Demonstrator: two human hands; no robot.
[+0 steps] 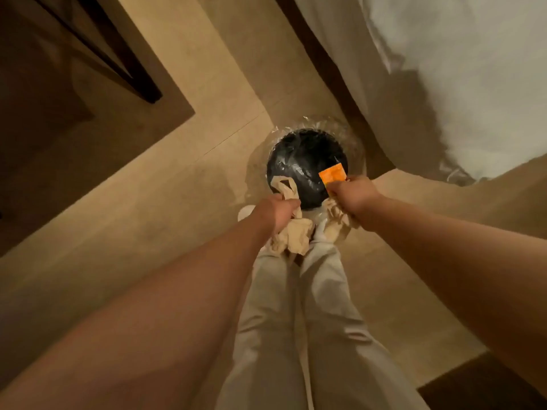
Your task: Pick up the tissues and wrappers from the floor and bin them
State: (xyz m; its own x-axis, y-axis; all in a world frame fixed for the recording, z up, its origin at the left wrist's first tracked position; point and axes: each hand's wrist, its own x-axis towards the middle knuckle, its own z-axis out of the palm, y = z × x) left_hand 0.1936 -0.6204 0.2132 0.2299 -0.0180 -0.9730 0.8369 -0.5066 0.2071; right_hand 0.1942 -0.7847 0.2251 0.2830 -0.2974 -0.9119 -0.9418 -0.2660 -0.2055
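A round black bin (307, 155) lined with a clear plastic bag stands on the floor in front of my feet. My left hand (278, 210) is shut on a bundle of crumpled beige tissues (291, 239), held at the bin's near left rim. My right hand (352, 192) grips an orange wrapper (333, 173) that sticks out over the bin's opening, together with more crumpled tissue (336, 221) hanging below the fist. Both hands are at the near edge of the bin.
A bed with a white sheet (458, 69) fills the upper right, its dark wooden frame (334, 75) running beside the bin. Dark wooden furniture (59, 69) stands at the upper left. My legs in light trousers (296, 321) are below. The floor is beige tile (177, 179).
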